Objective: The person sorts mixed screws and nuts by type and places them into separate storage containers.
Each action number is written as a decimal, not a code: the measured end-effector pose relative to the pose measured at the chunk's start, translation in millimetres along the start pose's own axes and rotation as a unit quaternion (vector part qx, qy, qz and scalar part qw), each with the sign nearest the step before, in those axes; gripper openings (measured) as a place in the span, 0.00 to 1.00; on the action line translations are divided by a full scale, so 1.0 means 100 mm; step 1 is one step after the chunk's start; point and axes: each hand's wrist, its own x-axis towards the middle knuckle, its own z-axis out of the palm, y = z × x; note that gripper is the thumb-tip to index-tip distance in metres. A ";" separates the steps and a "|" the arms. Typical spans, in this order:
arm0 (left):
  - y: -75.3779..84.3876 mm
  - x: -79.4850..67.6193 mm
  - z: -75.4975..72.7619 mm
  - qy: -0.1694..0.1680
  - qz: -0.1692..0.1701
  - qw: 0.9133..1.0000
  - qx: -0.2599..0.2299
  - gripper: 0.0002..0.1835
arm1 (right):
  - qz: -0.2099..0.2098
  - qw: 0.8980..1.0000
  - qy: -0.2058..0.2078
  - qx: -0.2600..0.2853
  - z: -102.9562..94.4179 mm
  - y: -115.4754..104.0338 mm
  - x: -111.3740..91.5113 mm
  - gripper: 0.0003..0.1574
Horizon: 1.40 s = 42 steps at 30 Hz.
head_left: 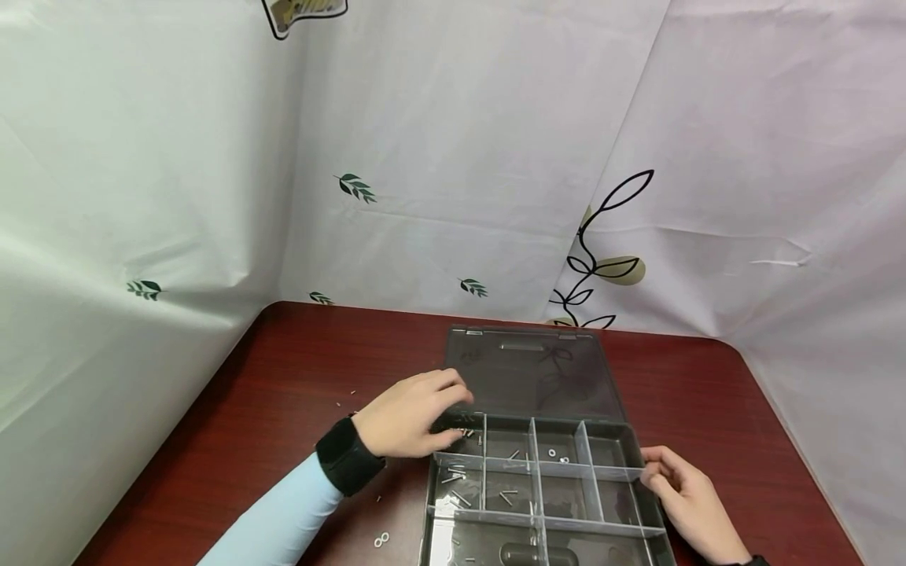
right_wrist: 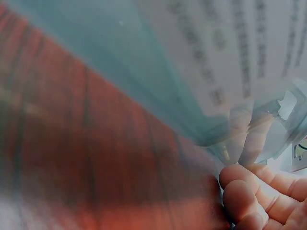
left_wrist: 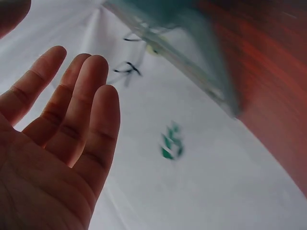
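Head view high, forward-down; wrist views close, table [head_left: 304, 354] seemingly common.

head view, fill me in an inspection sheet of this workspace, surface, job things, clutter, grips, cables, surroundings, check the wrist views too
Surface: red-brown wood-grained table.
Job's things: dark grey see-through plastic compartment box, lid open behind it; thin silver metal pins in left compartments, small silver rings in a rear one.
Clutter: two pale round washers and tiny loose bits left of the box.
Grips: left hand open over the rear-left compartment, nothing seen held; right hand at the box's right wall, pinching or only touching unclear.
Cables: nothing seen.
Surroundings: white leaf-printed sheet behind and beside the table.
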 end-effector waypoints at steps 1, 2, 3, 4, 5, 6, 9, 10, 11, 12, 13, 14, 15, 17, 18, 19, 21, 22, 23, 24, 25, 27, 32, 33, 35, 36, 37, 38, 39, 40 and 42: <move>-0.04 -0.07 0.00 -0.001 -0.010 1.000 -0.001 0.21 | 0.004 1.000 -0.003 0.002 0.00 0.00 0.00 0.17; -0.07 -0.13 -0.01 -0.003 -0.022 1.000 -0.003 0.20 | 0.007 1.000 -0.005 0.004 0.00 -0.01 0.01 0.18; -0.11 -0.20 -0.01 -0.005 -0.032 0.999 -0.003 0.20 | 0.010 1.000 -0.007 0.006 0.00 -0.01 0.01 0.18; -0.15 -0.27 -0.01 -0.007 -0.043 0.999 -0.001 0.20 | 0.009 1.000 -0.007 0.006 -0.01 -0.02 0.01 0.18; -0.19 -0.34 -0.02 -0.010 -0.052 0.999 0.000 0.20 | 0.007 1.000 -0.007 0.005 -0.01 -0.02 0.01 0.18; -0.23 -0.41 -0.01 -0.011 -0.058 0.998 0.001 0.20 | 0.007 1.000 -0.008 0.005 -0.01 -0.02 0.01 0.17; -0.33 -0.62 0.00 -0.012 -0.075 0.997 0.005 0.19 | 0.009 1.000 -0.009 0.003 -0.01 -0.03 0.02 0.18; -0.36 -0.68 0.00 -0.013 -0.080 0.997 0.006 0.19 | 0.011 1.000 -0.009 0.002 -0.01 -0.03 0.02 0.18; -0.39 -0.74 -0.01 -0.013 -0.086 0.996 0.007 0.19 | 0.012 1.000 -0.009 0.003 -0.01 -0.03 0.02 0.18; -0.42 -0.81 -0.01 -0.014 -0.092 0.996 0.009 0.19 | 0.014 1.000 -0.009 0.003 -0.01 -0.03 0.02 0.18; -0.44 -0.87 -0.02 -0.015 -0.101 0.995 0.012 0.18 | 0.015 1.000 -0.009 0.003 -0.01 -0.03 0.02 0.18; -0.46 -0.93 -0.02 -0.016 -0.109 0.994 0.016 0.18 | 0.013 1.000 -0.009 0.004 -0.01 -0.03 0.02 0.18; -0.48 -0.99 -0.03 -0.018 -0.118 0.993 0.020 0.18 | 0.013 1.000 -0.009 0.004 -0.01 -0.02 0.02 0.18; -0.52 -1.10 -0.04 -0.021 -0.133 0.991 0.024 0.18 | 0.009 1.000 -0.007 0.004 -0.01 -0.02 0.01 0.18; -0.53 -1.15 -0.05 -0.024 -0.140 0.990 0.025 0.17 | 0.006 1.000 -0.006 0.004 -0.01 -0.02 0.01 0.18; -0.54 -1.20 -0.06 -0.025 -0.146 0.989 0.026 0.17 | 0.004 1.000 -0.005 0.003 -0.02 -0.02 0.01 0.18; -0.56 -1.28 -0.07 -0.027 -0.155 0.987 0.026 0.17 | 0.003 1.000 -0.004 0.003 -0.02 -0.02 0.01 0.18; -0.57 -1.31 -0.07 -0.027 -0.158 0.987 0.025 0.16 | 0.001 1.000 -0.004 0.002 -0.02 -0.02 0.01 0.18; -0.58 -1.35 -0.08 -0.027 -0.161 0.986 0.025 0.16 | 0.002 1.000 -0.004 0.002 -0.02 -0.02 0.01 0.18; -0.58 -1.38 -0.08 -0.028 -0.163 0.986 0.025 0.16 | 0.002 1.000 -0.004 0.001 -0.02 -0.02 0.01 0.18; -0.58 -1.40 -0.08 -0.028 -0.167 0.985 0.026 0.15 | 0.002 1.000 -0.004 0.001 -0.02 -0.02 0.01 0.18; -0.59 -1.45 -0.09 -0.030 -0.173 0.984 0.023 0.15 | 0.002 1.000 -0.003 0.001 -0.02 -0.03 0.01 0.17; -0.60 -1.53 -0.12 -0.039 -0.186 0.982 0.017 0.14 | -0.005 1.000 0.004 0.002 -0.01 -0.03 0.01 0.17; -0.60 -1.55 -0.12 -0.041 -0.187 0.981 0.018 0.14 | -0.006 1.000 0.004 0.002 -0.01 -0.03 0.00 0.16; -0.59 -1.57 -0.14 -0.043 -0.190 0.981 0.020 0.14 | -0.007 1.000 0.005 0.001 -0.01 -0.03 0.00 0.16; -0.58 -1.58 -0.14 -0.044 -0.192 0.980 0.020 0.14 | -0.006 1.000 0.004 0.001 -0.01 -0.03 0.00 0.16; -0.56 -1.59 -0.15 -0.045 -0.193 0.980 0.019 0.14 | -0.006 1.000 0.003 0.001 -0.01 -0.03 0.00 0.16; -0.55 -1.60 -0.15 -0.047 -0.195 0.980 0.017 0.14 | -0.005 1.000 0.002 0.001 -0.01 -0.03 0.00 0.17; -0.52 -1.61 -0.15 -0.050 -0.196 0.979 0.013 0.14 | -0.003 1.000 0.001 0.001 -0.01 -0.03 0.00 0.17; -0.50 -1.61 -0.15 -0.054 -0.196 0.979 0.009 0.14 | -0.001 1.000 -0.001 0.001 -0.02 -0.03 0.00 0.17; -0.43 -1.63 -0.14 -0.062 -0.194 0.979 0.001 0.14 | 0.000 1.000 -0.002 0.001 -0.02 -0.03 0.01 0.17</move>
